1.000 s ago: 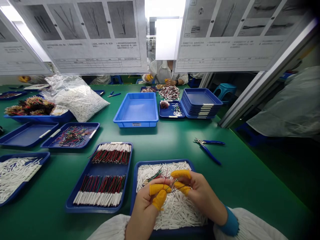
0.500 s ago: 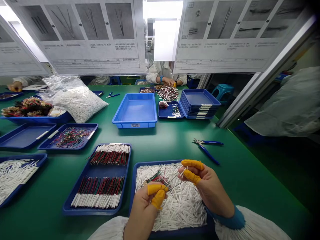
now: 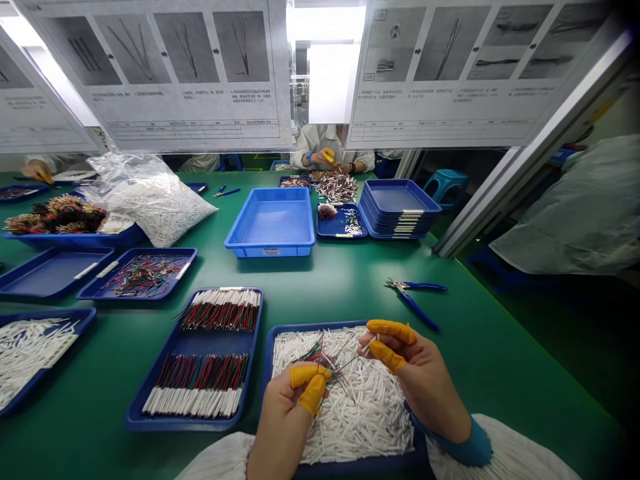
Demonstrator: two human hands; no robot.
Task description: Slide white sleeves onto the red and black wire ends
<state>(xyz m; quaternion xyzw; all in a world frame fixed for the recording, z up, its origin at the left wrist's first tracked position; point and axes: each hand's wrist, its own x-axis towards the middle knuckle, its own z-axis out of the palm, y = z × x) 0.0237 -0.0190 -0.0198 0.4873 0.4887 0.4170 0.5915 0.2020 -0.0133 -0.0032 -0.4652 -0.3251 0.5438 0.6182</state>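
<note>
Left hand [image 3: 286,403] pinches thin wires [image 3: 347,363] at lower centre of frame; right hand [image 3: 427,367] pinches a small white tube [image 3: 371,343] near their ends, insertion indeterminable. Risk: a loose pinch could let strands slip; a dropped tube might vanish among loose white tubes [image 3: 370,427]. Wires: slender, mostly dark, splayed.

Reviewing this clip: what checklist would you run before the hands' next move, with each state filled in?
1. Left hand pinching thin wires: ok.
2. Right hand holding a white tube at its fingertips: ok.
3. Wire seated inside that tube: cannot tell, too small.
4. Loose white tubes within the tray below: ok.
5. Blue-handled pliers lying on the table, apart from both hands: ok.
</note>
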